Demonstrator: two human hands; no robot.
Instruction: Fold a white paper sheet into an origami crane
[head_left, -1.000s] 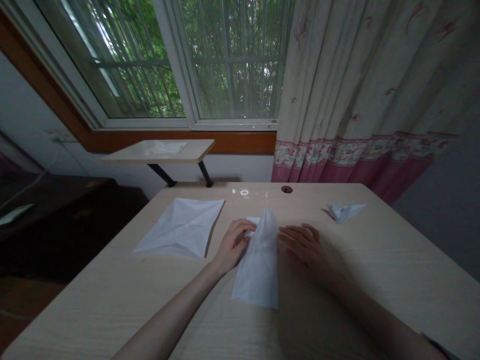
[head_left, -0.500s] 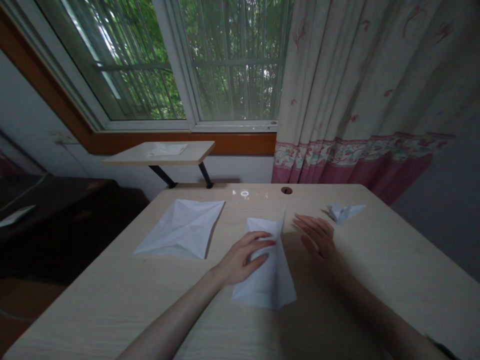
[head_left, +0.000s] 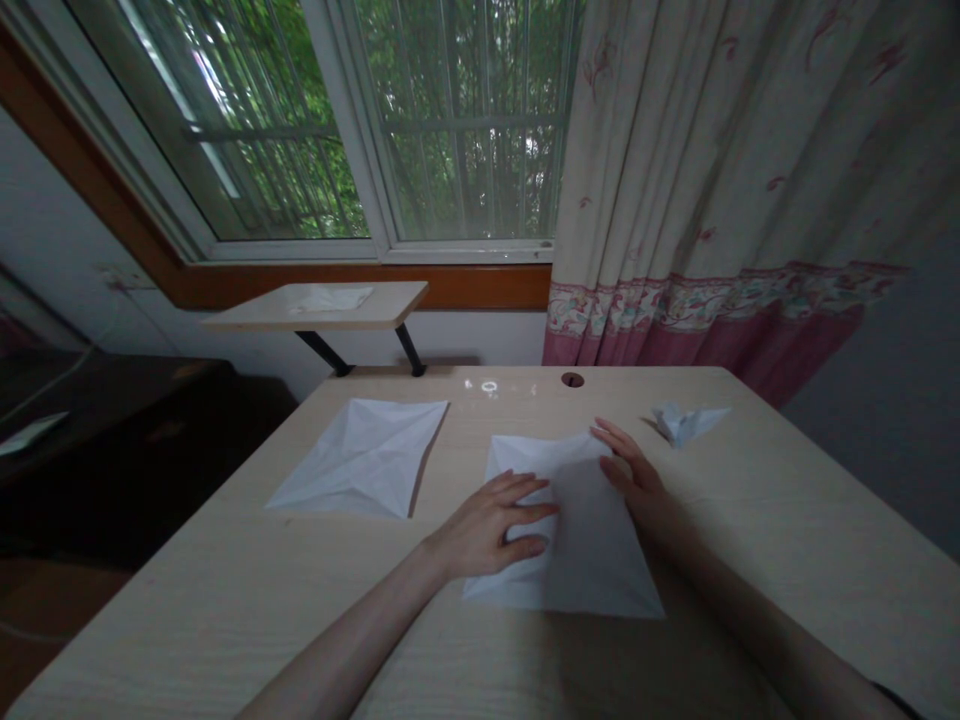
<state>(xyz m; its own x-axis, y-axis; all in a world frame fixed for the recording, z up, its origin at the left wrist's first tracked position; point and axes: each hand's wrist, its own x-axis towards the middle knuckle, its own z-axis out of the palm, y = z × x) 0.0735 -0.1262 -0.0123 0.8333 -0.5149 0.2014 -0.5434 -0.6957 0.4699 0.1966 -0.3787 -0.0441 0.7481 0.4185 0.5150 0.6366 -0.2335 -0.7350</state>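
A sheet of white paper (head_left: 592, 540) lies spread out on the desk in front of me. My left hand (head_left: 495, 525) rests on the left half of the sheet, fingers apart. At the sheet's upper right edge is my right hand (head_left: 634, 475), its fingers stretched out and touching the paper near the corner. To the left lies a second white sheet (head_left: 360, 455), creased along several lines. Beyond my right hand sits a small folded paper piece (head_left: 684, 425) with pointed ends.
The pale wooden desk (head_left: 187, 600) carries a small raised shelf (head_left: 405, 300) at its back left, with another white paper (head_left: 334, 299) on it. A round cable hole (head_left: 573, 380) is near the back edge. Behind are a window and a curtain (head_left: 675, 200).
The right part of the sheet, raised before, now lies opened out flat to the right. My right hand has come down onto its edge; my left hand stays nearly in place.
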